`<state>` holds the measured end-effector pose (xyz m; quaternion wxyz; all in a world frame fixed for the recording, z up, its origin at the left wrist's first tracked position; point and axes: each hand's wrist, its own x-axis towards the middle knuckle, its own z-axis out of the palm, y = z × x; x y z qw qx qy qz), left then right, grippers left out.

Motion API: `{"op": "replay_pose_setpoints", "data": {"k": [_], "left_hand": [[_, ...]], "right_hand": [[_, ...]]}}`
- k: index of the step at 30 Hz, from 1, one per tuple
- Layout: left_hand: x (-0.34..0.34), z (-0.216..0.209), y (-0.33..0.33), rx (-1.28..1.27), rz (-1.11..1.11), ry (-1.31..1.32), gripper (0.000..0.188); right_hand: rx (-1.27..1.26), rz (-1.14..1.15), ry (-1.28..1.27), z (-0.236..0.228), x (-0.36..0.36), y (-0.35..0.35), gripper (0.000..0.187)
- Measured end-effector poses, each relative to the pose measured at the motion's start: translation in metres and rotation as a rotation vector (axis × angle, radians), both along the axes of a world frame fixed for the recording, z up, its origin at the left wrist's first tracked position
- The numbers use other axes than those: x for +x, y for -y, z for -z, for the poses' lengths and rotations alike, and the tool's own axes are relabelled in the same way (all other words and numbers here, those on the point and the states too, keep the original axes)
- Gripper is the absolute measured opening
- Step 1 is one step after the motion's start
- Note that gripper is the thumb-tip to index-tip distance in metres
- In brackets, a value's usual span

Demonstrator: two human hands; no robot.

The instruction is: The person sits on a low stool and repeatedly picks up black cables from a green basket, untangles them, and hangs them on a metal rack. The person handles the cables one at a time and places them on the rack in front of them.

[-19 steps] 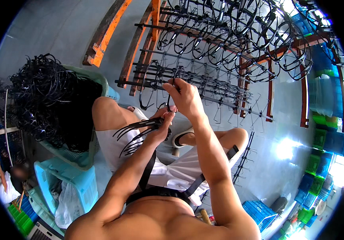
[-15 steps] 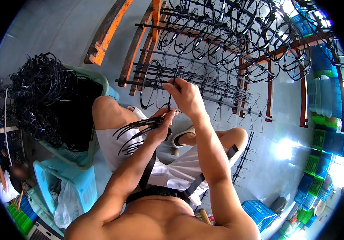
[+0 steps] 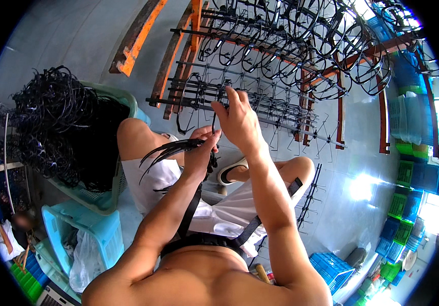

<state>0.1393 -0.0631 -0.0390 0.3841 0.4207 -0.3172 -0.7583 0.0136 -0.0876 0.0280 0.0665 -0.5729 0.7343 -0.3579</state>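
Note:
My left hand (image 3: 202, 153) is closed around a bunch of thin, curved black strips (image 3: 171, 148), their tapered ends fanning out to the left. My right hand (image 3: 240, 122) is raised just above it, at a black rod (image 3: 194, 105) fitted with wire hooks. Its thumb and fingers pinch a single black curved strip (image 3: 214, 121), whose lower end reaches down to my left fingertips. Part of this strip is hidden behind the right fingers, so I cannot tell whether it touches a hook. Another curved strip (image 3: 179, 115) hangs on the rod to the left.
Orange metal rack posts (image 3: 138, 38) carry rods full of hanging black strips (image 3: 280, 46) ahead. A green basket (image 3: 110, 201) heaped with black strips (image 3: 56, 117) stands left, beside a light-blue crate (image 3: 110, 234). A blue crate (image 3: 331, 270) sits lower right. Stacked bins (image 3: 405, 204) line the right side.
My right hand has risen slightly toward the rod with its fingers extended further up. My left hand has moved a little up and left, and its bunch has tilted.

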Motion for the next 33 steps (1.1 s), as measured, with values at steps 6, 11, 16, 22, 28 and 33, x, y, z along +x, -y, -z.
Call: {"op": "replay_pose_setpoints", "data": {"k": [6, 11, 16, 22, 28, 33], "left_hand": [[0.047, -0.052, -0.03, 0.015, 0.129, -0.061, 0.025], [0.091, -0.094, -0.033, 0.106, 0.195, -0.585, 0.017], [0.119, -0.118, -0.02, 0.047, 0.162, -0.739, 0.017], [0.121, -0.128, -0.039, -0.326, 0.38, -0.527, 0.015], [0.116, -0.116, -0.034, -0.164, 1.126, -0.466, 0.012], [0.118, -0.097, -0.046, -0.169, 0.851, -0.349, 0.021]], "right_hand": [[-0.002, -0.568, -0.051, -0.051, 0.003, -0.033, 0.028], [0.196, -0.953, 0.448, -0.044, 0.006, -0.049, 0.031], [0.435, -0.793, 0.913, -0.023, 0.002, -0.069, 0.034], [0.825, -0.258, 1.924, 0.024, 0.013, -0.099, 0.081], [0.244, -0.185, 2.298, -0.001, 0.019, -0.1, 0.071], [0.255, -0.519, 1.736, -0.024, -0.013, -0.119, 0.029]]}}
